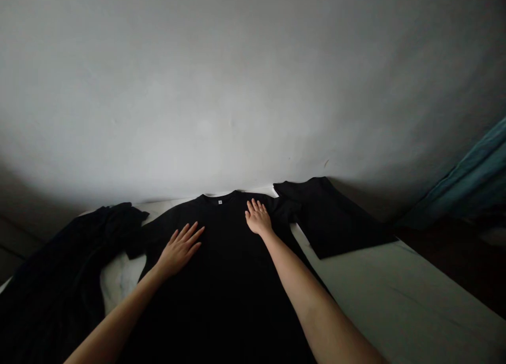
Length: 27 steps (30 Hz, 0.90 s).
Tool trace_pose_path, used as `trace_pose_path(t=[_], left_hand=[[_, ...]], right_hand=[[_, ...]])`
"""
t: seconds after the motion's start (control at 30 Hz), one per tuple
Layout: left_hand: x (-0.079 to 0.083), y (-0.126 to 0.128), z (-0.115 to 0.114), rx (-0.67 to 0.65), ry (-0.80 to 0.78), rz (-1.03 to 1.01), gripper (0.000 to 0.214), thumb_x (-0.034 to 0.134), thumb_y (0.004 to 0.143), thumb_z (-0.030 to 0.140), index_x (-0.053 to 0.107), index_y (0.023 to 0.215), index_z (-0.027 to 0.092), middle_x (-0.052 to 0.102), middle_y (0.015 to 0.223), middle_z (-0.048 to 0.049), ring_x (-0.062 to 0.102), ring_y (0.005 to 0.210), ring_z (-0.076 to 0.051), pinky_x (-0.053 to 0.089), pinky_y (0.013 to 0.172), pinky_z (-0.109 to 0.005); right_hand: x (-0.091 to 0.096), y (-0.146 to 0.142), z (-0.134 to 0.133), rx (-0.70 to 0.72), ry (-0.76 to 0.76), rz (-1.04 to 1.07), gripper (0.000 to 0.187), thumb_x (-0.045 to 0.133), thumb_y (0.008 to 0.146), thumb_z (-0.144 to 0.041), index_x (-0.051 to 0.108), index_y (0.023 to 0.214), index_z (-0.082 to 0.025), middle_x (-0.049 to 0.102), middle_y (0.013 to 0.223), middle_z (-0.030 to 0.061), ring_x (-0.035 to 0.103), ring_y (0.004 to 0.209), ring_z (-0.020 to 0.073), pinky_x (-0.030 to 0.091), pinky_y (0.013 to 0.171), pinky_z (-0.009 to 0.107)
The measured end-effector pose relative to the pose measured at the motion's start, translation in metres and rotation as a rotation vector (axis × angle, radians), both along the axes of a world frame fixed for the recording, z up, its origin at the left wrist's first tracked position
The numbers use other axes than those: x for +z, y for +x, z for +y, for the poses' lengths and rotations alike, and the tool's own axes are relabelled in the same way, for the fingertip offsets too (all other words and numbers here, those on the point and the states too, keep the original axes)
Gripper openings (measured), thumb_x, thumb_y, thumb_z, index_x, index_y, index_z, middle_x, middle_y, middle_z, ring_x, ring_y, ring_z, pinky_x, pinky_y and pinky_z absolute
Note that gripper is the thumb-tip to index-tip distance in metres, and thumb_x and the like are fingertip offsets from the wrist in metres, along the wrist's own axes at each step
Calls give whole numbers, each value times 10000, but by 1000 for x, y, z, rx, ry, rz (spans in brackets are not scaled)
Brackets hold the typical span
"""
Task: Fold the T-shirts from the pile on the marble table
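A black T-shirt (225,279) lies spread flat on a white surface (395,295), collar toward the wall, a small white label showing at the neck. My left hand (179,249) rests flat on the shirt's left chest, fingers stretched out and slightly spread. Flat on the shirt near its right shoulder, just below the collar, is my right hand (258,218), fingers extended. Neither hand holds anything.
A folded black garment (332,216) lies to the right of the shirt, against the wall. A heap of dark clothing (59,279) sits at the left. A plain pale wall (253,89) rises behind. Teal fabric (470,179) hangs at the far right.
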<state>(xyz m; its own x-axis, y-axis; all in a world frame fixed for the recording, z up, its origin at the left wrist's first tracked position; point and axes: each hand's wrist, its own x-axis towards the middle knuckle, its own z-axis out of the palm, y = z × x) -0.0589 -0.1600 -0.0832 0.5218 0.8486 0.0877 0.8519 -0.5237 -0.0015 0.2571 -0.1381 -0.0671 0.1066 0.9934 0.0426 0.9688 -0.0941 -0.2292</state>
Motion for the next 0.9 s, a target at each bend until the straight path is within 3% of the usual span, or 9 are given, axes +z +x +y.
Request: trace_pose_path(t=[0.13,0.27,0.33,0.4,0.5,0.6,0.7,0.9], left_hand=[[0,-41,-18,142,52,-1,551,333,996,464,299,1535,356,229,1630,4,200,1501,-282,200,1199,-527],[6,-39,-27,178,32,-21,562,336,995,478,296,1539,345,239,1628,-4,207,1501,-278,197,1203,-514],[10,-34,-28,182,8,-15,566,340,994,480,295,1540,337,236,1629,-10,204,1502,-278,187,1206,-509],[13,-32,-28,184,3,-6,566,343,994,476,297,1540,334,233,1631,-13,203,1502,-278,174,1209,-506],[14,-34,-28,185,7,1,566,347,992,473,296,1540,338,234,1632,-8,207,1502,-275,172,1209,-501],[14,-36,-28,170,8,4,569,345,994,468,293,1543,326,234,1632,-18,204,1502,-279,178,1209,-498],[13,-35,-27,155,15,14,570,325,1000,472,280,1548,321,226,1634,-25,214,1498,-292,195,1201,-510],[13,-39,-23,151,19,36,561,313,1003,460,282,1546,322,244,1629,-32,237,1490,-297,226,1186,-533]], right_hand=[[2,4,1,-8,-45,-35,606,196,1011,-378,227,1576,-163,143,1652,61,155,1509,222,68,1200,380],[11,-7,-2,-61,-100,-57,608,212,1017,-369,214,1576,-131,136,1654,88,135,1512,249,54,1200,398],[15,-32,-9,-131,-85,-44,635,221,1016,-400,220,1570,-90,129,1650,129,125,1509,306,45,1197,456],[16,-72,-21,-112,-44,-10,653,213,1015,-438,233,1566,-89,132,1646,145,121,1504,342,43,1190,514],[12,-137,-45,138,-30,63,627,179,1020,-449,275,1560,-145,157,1645,112,128,1512,282,46,1198,509],[7,-167,-67,269,-1,100,620,198,1017,-492,275,1563,-209,159,1649,67,125,1515,247,39,1212,479],[7,-142,-87,236,-16,83,619,229,1008,-549,277,1561,-275,149,1652,39,134,1514,254,48,1214,482],[11,-30,-122,64,-87,-27,618,252,1016,-551,234,1571,-280,141,1653,45,135,1516,247,82,1216,457]])
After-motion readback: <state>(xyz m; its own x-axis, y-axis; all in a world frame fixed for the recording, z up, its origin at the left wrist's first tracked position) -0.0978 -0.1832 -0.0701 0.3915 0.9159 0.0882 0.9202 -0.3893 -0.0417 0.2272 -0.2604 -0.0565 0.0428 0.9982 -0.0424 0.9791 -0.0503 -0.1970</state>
